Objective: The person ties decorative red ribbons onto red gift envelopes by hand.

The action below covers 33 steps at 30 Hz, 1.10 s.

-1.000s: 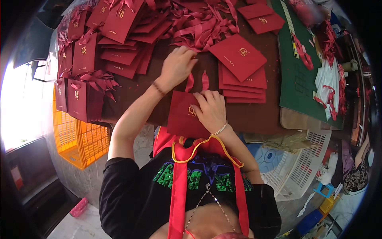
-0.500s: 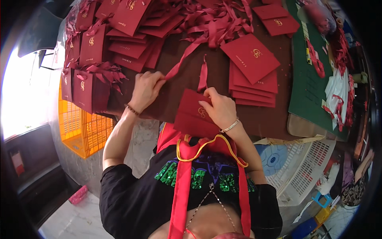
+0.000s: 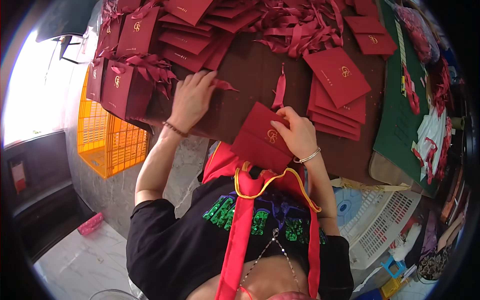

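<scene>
My right hand (image 3: 298, 134) pinches a dark red paper gift bag (image 3: 260, 140) with a gold emblem, held tilted at the table's near edge. A red ribbon (image 3: 281, 91) sticks up from behind that bag's upper edge. To the left, my left hand (image 3: 192, 101) hovers over the table with its fingers closed on a loose red ribbon (image 3: 224, 85), whose short end points right. Its fingertips are partly blurred. A heap of loose red ribbons (image 3: 300, 31) lies beyond both hands.
Stacked flat red bags (image 3: 340, 80) lie right of my right hand. More flat bags (image 3: 192, 42) are piled at the far left, beside standing bags with ribbon handles (image 3: 118, 90). Below stand an orange basket (image 3: 112, 145) and a white crate (image 3: 385, 220). A green board (image 3: 395, 120) covers the right side.
My left hand has drawn the ribbon away from the heap; its tail now hangs free. The bag in my right hand is tilted more. The whole view has shifted slightly.
</scene>
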Motion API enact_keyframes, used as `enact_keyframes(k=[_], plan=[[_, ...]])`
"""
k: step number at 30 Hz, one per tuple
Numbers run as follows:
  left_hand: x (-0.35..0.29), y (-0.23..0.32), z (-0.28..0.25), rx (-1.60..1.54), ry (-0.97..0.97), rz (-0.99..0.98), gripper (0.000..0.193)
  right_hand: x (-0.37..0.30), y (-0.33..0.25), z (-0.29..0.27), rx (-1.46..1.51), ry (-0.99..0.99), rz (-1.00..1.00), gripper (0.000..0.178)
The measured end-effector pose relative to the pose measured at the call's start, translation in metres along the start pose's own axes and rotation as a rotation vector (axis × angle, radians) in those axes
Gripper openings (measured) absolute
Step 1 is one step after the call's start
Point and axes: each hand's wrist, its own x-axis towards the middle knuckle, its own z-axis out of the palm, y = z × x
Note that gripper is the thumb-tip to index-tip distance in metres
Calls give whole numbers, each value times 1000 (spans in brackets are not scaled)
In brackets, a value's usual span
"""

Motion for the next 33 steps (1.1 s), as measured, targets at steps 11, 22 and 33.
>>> enact_keyframes(k=[11, 22, 33], plan=[[20, 16, 35, 167, 125, 237, 28, 5, 17, -6, 334, -91, 47, 25], [11, 31, 34, -307, 108, 219, 8, 4, 19, -6, 366, -113, 103, 26], [-10, 75, 10, -658, -322, 7, 20, 4, 17, -5, 290, -103, 98, 26]])
